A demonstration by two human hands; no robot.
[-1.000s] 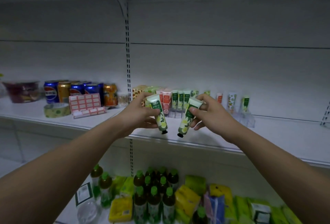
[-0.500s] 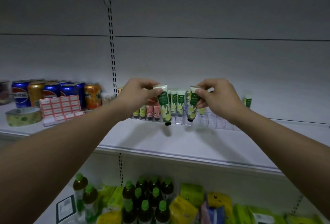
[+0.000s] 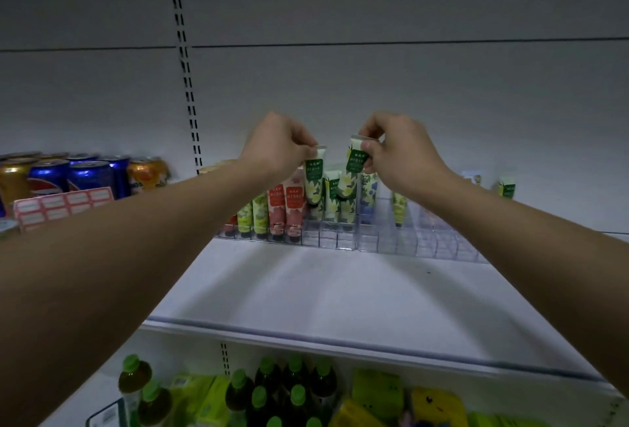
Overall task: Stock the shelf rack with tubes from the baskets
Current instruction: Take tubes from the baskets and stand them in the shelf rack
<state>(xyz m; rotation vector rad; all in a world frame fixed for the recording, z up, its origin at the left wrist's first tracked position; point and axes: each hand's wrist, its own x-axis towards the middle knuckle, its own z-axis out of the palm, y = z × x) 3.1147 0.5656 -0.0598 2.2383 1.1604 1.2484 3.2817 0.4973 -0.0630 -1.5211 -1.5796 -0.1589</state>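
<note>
Left hand (image 3: 277, 147) pinches the top of a green-white tube (image 3: 313, 176), cap down, over the clear rack (image 3: 340, 237) at the shelf (image 3: 340, 297) back. Right hand (image 3: 396, 151) pinches a second tube (image 3: 352, 168) likewise, just beside it. Cans (image 3: 81, 175) stand far left.

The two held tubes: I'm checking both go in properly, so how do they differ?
The left tube hangs lower and near upright; the right tube sits higher and tilts. The left hand pinches one, the right hand the other. Both are green-and-white, caps down, over the clear rack.
</note>
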